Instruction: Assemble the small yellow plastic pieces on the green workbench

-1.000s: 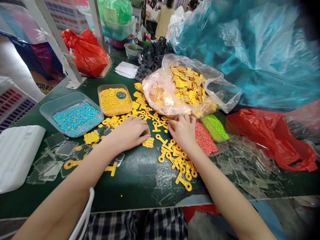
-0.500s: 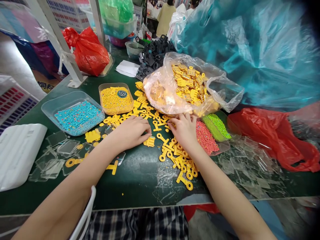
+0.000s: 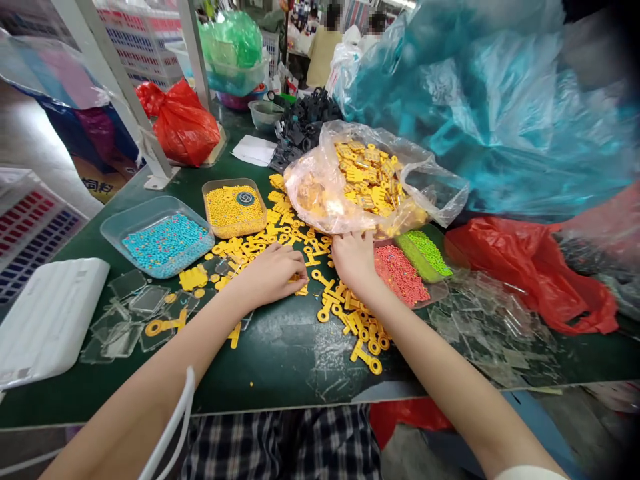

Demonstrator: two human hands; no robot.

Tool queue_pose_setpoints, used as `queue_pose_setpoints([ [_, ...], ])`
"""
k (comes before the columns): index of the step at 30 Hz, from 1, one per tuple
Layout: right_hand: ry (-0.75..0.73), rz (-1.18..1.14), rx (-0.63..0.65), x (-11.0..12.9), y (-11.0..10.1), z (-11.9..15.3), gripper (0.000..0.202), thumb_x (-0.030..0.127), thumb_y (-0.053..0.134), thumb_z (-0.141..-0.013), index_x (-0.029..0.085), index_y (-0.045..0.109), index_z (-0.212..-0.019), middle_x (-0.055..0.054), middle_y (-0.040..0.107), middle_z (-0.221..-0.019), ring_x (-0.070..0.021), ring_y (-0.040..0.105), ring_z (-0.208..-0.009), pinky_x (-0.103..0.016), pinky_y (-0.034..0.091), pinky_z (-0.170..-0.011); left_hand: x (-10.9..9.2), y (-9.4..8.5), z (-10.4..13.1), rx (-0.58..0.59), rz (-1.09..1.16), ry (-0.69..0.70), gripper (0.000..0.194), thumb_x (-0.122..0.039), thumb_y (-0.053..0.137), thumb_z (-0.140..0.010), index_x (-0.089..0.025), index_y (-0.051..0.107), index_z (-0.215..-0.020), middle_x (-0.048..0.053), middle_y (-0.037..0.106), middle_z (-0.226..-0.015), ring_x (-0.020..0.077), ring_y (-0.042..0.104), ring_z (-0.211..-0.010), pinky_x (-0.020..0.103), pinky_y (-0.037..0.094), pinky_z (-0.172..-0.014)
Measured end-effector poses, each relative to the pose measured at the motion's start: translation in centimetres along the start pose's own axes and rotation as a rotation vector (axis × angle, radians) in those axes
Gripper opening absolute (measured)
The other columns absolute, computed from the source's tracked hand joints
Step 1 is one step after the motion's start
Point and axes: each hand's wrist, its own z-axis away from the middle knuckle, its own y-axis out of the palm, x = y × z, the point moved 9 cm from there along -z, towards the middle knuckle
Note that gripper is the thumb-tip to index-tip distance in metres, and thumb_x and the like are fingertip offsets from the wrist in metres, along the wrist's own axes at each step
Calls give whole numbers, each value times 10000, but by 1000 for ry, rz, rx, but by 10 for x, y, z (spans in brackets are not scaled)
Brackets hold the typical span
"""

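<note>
My left hand point(image 3: 277, 272) rests low over the table with its fingers curled closed on a small yellow plastic piece point(image 3: 303, 289), mostly covered by the fingers. At the near edge of a clear plastic bag point(image 3: 313, 193) is my right hand point(image 3: 354, 260), its fingers bent and their tips out of sight. What they grip, if anything, is hidden. Loose yellow T-shaped pieces with ring ends point(image 3: 367, 360) lie under and beside the right forearm. More yellow pieces point(image 3: 367, 177) fill the bag.
Tubs of blue beads point(image 3: 165, 243), yellow beads point(image 3: 233, 212), red beads point(image 3: 403, 273) and green beads point(image 3: 427, 253) surround the hands. Clear flat plates point(image 3: 495, 327) lie right, others left beside a white block point(image 3: 55, 320). Black parts point(image 3: 307, 120) and a large blue bag point(image 3: 480, 120) stand behind.
My right hand has curled its fingers down at the bag's edge, hiding the tips. My left hand has closed over the yellow piece beside its fingertips. The whole view has shifted slightly.
</note>
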Motion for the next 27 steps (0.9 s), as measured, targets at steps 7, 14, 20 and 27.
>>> queue_pose_setpoints([
  [7, -127, -184, -103, 3, -25, 15, 235, 217, 464, -951, 135, 683, -974, -143, 690, -1019, -293, 553, -1004, -396, 383, -823, 3, -2, 1, -18, 11, -20, 149, -252, 599, -889, -179, 721, -843, 25, 711, -977, 210, 595, -938, 345, 342, -865],
  [14, -400, -636, -9, 34, -25, 42, 60, 198, 592, -897, 200, 623, -844, -23, 646, -818, -186, 549, -831, -288, 398, -721, 8, -3, 1, -27, -9, -54, 160, -261, 580, -905, -180, 715, -878, 31, 719, -968, 216, 605, -948, 356, 349, -883],
  [20, -432, -653, 4, 42, -15, 42, 85, 206, 610, -899, 194, 629, -817, -16, 621, -767, -175, 523, -801, -285, 362, -704, 22, -7, 3, -9, -32, -129, 215, -282, 520, -937, -177, 705, -907, 44, 725, -970, 232, 609, -969, 361, 369, -861],
  [27, -434, -610, -19, 44, -8, 42, 84, 226, 626, -899, 201, 671, -833, -18, 640, -748, -181, 507, -800, -291, 313, -680, 19, -4, 4, 68, -10, -121, 207, -297, 529, -928, -193, 708, -938, 43, 729, -988, 238, 615, -975, 377, 386, -897],
])
